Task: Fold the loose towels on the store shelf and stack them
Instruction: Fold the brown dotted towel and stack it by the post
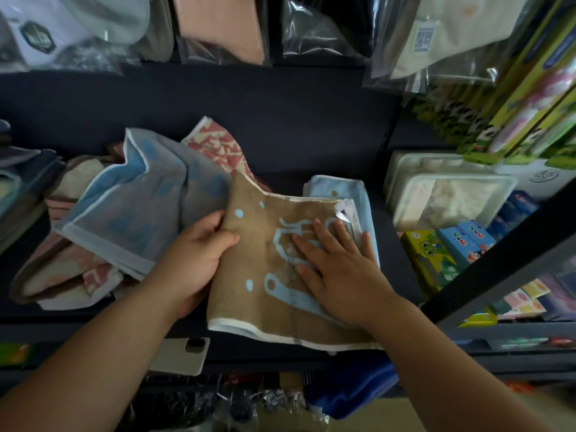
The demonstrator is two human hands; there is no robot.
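Observation:
A brown towel (265,275) with a light blue pattern and white edging lies on the dark shelf (280,120), partly over a folded light blue towel (339,187). My right hand (339,269) presses flat on the brown towel with straight fingers. My left hand (193,260) grips the brown towel's left edge, thumb on top. To the left lies a loose pile: a blue-grey towel (137,207), a red-and-cream patterned towel (218,148) behind it, and pink and cream towels (65,275) underneath.
Bagged textiles (452,35) hang above the shelf. Right of a dark upright post (498,263) stand plastic boxes (448,198) and small colourful cartons (448,254). A phone (180,357) lies on the ledge below the shelf's front edge.

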